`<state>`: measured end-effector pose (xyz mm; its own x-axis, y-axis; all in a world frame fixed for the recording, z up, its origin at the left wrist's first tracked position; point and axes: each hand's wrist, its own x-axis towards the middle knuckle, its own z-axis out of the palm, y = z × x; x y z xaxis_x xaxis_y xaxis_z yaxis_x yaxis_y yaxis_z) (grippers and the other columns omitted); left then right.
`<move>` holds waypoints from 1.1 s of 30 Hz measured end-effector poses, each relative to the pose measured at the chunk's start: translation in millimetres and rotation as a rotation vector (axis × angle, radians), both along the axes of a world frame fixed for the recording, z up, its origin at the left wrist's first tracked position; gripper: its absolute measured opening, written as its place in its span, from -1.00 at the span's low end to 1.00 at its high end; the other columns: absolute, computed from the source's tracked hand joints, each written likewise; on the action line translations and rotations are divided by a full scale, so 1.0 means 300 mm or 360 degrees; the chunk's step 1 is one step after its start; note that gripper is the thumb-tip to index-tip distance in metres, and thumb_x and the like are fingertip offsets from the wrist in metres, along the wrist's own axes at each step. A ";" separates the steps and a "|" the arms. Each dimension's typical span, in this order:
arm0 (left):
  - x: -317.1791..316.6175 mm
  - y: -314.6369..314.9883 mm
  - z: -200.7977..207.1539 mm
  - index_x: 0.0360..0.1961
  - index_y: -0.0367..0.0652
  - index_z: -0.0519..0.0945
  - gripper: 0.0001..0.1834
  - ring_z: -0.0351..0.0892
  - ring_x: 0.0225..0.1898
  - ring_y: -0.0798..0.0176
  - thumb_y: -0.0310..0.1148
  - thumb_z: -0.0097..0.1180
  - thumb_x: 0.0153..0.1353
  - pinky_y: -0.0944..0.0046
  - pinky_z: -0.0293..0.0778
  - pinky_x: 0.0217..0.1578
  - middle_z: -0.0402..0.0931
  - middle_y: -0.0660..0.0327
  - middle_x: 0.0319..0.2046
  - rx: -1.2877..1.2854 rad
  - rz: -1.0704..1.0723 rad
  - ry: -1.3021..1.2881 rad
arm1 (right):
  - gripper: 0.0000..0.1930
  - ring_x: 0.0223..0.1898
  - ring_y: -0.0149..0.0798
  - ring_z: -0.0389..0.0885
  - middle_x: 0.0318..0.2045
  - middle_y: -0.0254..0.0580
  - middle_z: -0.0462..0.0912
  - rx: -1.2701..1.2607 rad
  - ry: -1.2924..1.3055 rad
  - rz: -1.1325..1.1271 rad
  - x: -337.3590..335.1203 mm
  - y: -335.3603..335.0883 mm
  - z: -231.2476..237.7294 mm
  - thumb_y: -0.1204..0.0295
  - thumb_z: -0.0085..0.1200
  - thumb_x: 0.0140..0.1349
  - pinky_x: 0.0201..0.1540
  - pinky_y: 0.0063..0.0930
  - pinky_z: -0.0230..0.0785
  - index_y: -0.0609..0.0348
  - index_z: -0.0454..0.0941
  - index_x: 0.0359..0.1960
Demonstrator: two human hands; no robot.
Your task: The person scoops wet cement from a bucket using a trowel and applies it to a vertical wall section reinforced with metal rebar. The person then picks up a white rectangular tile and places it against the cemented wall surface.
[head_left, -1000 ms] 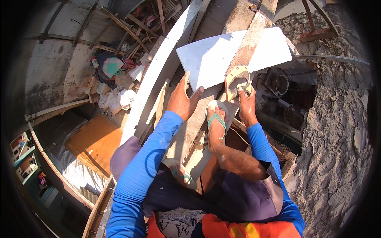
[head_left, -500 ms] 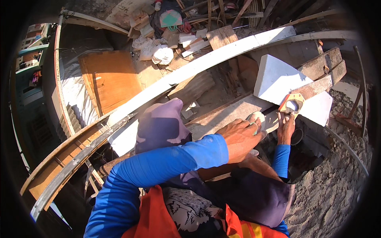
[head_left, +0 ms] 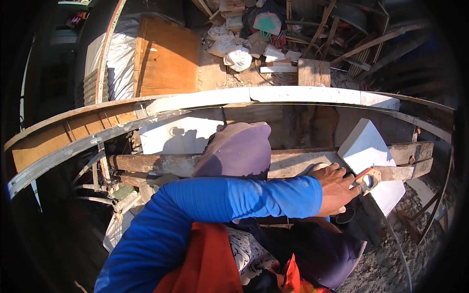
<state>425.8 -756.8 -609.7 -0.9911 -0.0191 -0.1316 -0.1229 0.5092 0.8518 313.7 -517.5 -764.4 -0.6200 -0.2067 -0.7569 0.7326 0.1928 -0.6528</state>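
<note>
My left arm, in a blue sleeve, reaches across to the right, and my left hand is over the plank with its fingers curled. What lies in its grip is hidden; a pale rounded edge shows beside the knuckles. Right at the fingertips is a handsaw with a red-and-cream handle, its blade lying across a white block. That block is tilted on the wooden plank. My right hand is hidden under the left hand and arm, so its fingers cannot be seen.
A long curved-looking white beam runs across in front of me. My bent knee is beside the plank. A white panel leans at the left. Beyond lie an orange-brown board, a white sack and scrap timber.
My view has turned and shifted, so the beam now runs nearly level. My left hand has moved right towards the saw handle and now covers my right hand, which was visible at the handle.
</note>
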 end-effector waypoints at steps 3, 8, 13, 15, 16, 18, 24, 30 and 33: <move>0.005 -0.033 -0.011 0.32 -0.27 0.36 -0.31 0.38 0.25 -0.21 -0.13 0.21 0.26 -0.21 0.22 0.31 0.42 -0.16 0.14 -0.0049 0.0025 -0.0090 | -0.59 -0.05 -0.17 0.58 -0.01 -0.01 0.56 0.0012 0.0000 0.0149 0.011 -0.024 -0.003 0.25 -0.15 0.51 0.01 -0.23 0.49 0.34 0.38 0.19; -0.017 -0.065 -0.038 0.30 -0.25 0.39 -0.31 0.47 0.16 -0.13 -0.16 0.25 0.20 -0.08 0.31 0.23 0.47 -0.08 0.10 -0.0136 0.0090 -0.0032 | -0.63 -0.15 -0.22 0.61 -0.12 -0.06 0.63 0.0036 0.0092 0.0442 0.009 -0.010 -0.029 0.28 -0.11 0.50 -0.05 -0.29 0.50 0.35 0.47 0.12; -0.103 -0.069 -0.076 0.29 -0.22 0.38 -0.39 0.48 0.17 -0.10 -0.15 0.18 0.30 0.00 0.37 0.20 0.47 -0.03 0.16 -0.0182 -0.0059 0.0151 | -0.67 -0.25 -0.27 0.65 -0.23 -0.12 0.70 0.0140 0.0460 0.0903 0.011 0.054 -0.075 0.32 -0.07 0.48 -0.11 -0.35 0.51 0.36 0.55 0.05; -0.155 -0.078 -0.085 0.33 -0.24 0.36 -0.37 0.47 0.19 -0.15 -0.18 0.18 0.31 0.01 0.38 0.21 0.47 -0.09 0.16 -0.0075 -0.0183 0.0163 | -0.66 -0.27 -0.37 0.60 -0.27 -0.21 0.64 0.0489 0.0430 0.0988 -0.017 0.111 -0.031 0.27 -0.07 0.51 -0.18 -0.42 0.54 0.34 0.55 0.02; -0.189 -0.077 -0.087 0.33 -0.26 0.36 -0.37 0.47 0.20 -0.17 -0.20 0.19 0.31 0.02 0.37 0.22 0.46 -0.11 0.18 -0.0031 -0.0250 0.0134 | -0.65 -0.28 -0.37 0.62 -0.27 -0.22 0.65 0.0383 0.0492 0.0924 -0.030 0.140 0.017 0.25 -0.06 0.50 -0.22 -0.42 0.52 0.33 0.56 0.01; -0.257 -0.065 -0.112 0.28 -0.32 0.41 -0.39 0.50 0.14 -0.24 -0.26 0.22 0.27 -0.01 0.42 0.16 0.49 -0.20 0.11 0.0039 -0.0348 0.0238 | -0.64 -0.29 -0.40 0.64 -0.32 -0.24 0.69 0.0224 0.0519 0.0668 -0.061 0.190 0.158 0.20 -0.03 0.49 -0.23 -0.46 0.49 0.28 0.60 -0.02; -0.427 0.030 -0.344 0.16 -0.37 0.52 -0.51 0.69 -0.11 -0.06 -0.25 0.19 0.31 0.08 0.54 -0.04 0.65 -0.16 -0.16 0.0277 -0.0292 0.0222 | -0.63 -0.15 -0.40 0.66 -0.20 -0.26 0.64 0.0071 0.1020 -0.0074 -0.116 0.295 0.822 0.23 -0.16 0.55 -0.06 -0.50 0.54 0.21 0.47 0.18; -0.471 0.055 -0.573 0.14 -0.42 0.51 -0.54 0.65 -0.16 0.18 -0.27 0.15 0.35 0.18 0.59 -0.21 0.64 -0.06 -0.17 0.0351 -0.0247 -0.0021 | -0.61 -0.20 -0.31 0.67 -0.21 -0.14 0.69 0.0233 0.1520 0.0001 0.066 0.189 1.107 0.22 -0.04 0.50 -0.07 -0.35 0.51 0.23 0.46 0.19; -0.477 0.042 -0.649 0.16 -0.45 0.47 -0.50 0.61 -0.16 0.24 -0.25 0.15 0.38 0.25 0.60 -0.26 0.59 0.01 -0.11 0.0624 -0.0202 -0.0266 | -0.60 -0.18 0.12 0.68 -0.17 0.18 0.69 0.0783 0.1806 0.0344 0.104 0.150 1.123 0.22 0.00 0.44 -0.08 -0.19 0.49 0.24 0.50 0.14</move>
